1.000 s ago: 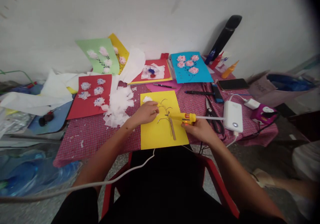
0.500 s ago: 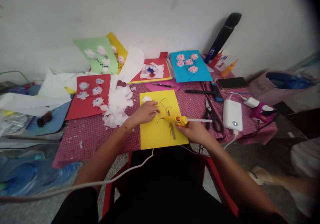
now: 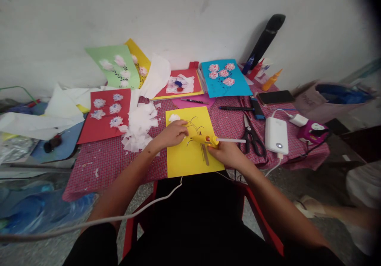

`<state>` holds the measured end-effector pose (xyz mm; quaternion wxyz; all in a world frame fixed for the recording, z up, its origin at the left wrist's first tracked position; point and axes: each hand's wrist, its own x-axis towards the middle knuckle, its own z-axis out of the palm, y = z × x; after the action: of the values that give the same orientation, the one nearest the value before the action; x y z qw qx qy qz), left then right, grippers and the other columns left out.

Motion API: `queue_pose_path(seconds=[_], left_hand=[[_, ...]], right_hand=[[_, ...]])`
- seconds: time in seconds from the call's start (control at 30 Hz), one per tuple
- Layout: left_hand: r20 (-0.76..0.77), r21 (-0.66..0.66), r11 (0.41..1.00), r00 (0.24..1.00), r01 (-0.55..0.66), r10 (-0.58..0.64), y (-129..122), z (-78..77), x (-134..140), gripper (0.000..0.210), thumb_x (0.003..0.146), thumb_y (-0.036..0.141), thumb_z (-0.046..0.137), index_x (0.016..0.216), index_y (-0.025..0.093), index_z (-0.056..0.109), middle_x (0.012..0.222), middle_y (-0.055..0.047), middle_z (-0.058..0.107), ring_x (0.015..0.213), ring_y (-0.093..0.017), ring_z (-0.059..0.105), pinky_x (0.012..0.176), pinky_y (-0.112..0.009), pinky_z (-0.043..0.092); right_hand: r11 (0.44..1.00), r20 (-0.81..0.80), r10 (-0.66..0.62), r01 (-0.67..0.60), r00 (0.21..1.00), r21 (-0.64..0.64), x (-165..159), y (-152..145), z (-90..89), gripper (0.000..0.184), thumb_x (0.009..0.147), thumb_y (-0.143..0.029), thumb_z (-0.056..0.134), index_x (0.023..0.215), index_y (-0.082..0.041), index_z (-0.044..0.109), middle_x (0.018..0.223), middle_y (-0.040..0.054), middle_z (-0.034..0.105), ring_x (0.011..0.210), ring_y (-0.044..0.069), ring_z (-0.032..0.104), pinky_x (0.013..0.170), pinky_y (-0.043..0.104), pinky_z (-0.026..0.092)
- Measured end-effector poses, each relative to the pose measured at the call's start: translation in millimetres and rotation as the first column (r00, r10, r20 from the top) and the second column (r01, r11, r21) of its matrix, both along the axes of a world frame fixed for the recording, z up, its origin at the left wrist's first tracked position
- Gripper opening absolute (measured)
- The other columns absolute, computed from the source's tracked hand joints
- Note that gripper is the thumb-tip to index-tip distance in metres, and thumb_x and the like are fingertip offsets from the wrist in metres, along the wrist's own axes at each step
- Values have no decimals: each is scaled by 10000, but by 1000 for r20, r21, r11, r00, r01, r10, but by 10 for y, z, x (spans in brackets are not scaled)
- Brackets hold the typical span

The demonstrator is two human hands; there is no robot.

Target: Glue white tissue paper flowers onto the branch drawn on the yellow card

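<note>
The yellow glue gun (image 3: 212, 140) is over the yellow sheet (image 3: 181, 161) at the counter's (image 3: 119, 167) front edge, its long axis nearly parallel to that edge, nozzle (image 3: 194, 138) leftward. The right hand's grip (image 3: 228, 154) is clamped on it; the left hand (image 3: 172, 134) is near the nozzle, but whether its grip holds anything, I cannot tell.

I see yellow on the glue gun (image 3: 205, 140) in the right hand (image 3: 228, 154), white on its stick (image 3: 230, 140). The sheet (image 3: 183, 161) beneath the left hand (image 3: 173, 134) is yellow too; left of that hand my feed shows a red card (image 3: 102, 128) with bluish-white flowers (image 3: 115, 108). The tablecloth (image 3: 113, 159) around both has fine reddish checks.
</note>
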<state>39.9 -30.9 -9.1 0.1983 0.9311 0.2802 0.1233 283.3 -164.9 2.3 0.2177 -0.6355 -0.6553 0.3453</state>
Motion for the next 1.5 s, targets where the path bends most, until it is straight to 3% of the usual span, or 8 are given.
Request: queue_pose_path(seconds=[0.2,0.47,0.97,1.17,1.5], left_hand=[[10,-1,1000,1000,-12,12,-18,29,-17,149,885,242,615,890,168,745,1333,-149,633,1264,-296,591,1087,-470,475],[30,10,1000,1000,-1,0,15,-6,-39,232,840,86,544,955,163,730,1329,-139,644,1320,-268,565,1119,-445,460],[57,-4,1000,998,-5,5,37,-28,-40,210,889,112,540,946,156,737,1266,-133,674,1268,-256,603,1090,-436,485],[27,-23,1000,1000,-12,13,33,-1,-29,229,896,121,527,960,171,741,1286,-125,670,1288,-264,589,1106,-470,474],[15,-30,999,1000,-11,12,19,26,-32,234,912,134,518,970,154,744,1277,-139,673,1303,-262,579,1116,-443,467]], right_hand=[[1000,46,13,-13,999,-15,4,-22,43,260,896,-297,569,1049,-175,739,987,91,783,855,242,701,700,291,492],[999,78,33,-34,996,22,-24,4,56,277,896,-277,555,1093,-180,723,1007,89,771,840,234,692,718,299,479],[994,232,80,-94,969,50,-238,173,92,263,898,-271,518,1054,-160,699,986,106,745,824,229,663,714,291,416],[993,249,103,-115,963,34,-273,182,100,226,908,-270,511,1010,-165,685,927,89,743,794,213,649,674,273,388],[995,207,92,-98,974,18,-317,228,142,200,891,-249,538,1018,-172,672,999,109,756,876,237,678,706,269,419]])
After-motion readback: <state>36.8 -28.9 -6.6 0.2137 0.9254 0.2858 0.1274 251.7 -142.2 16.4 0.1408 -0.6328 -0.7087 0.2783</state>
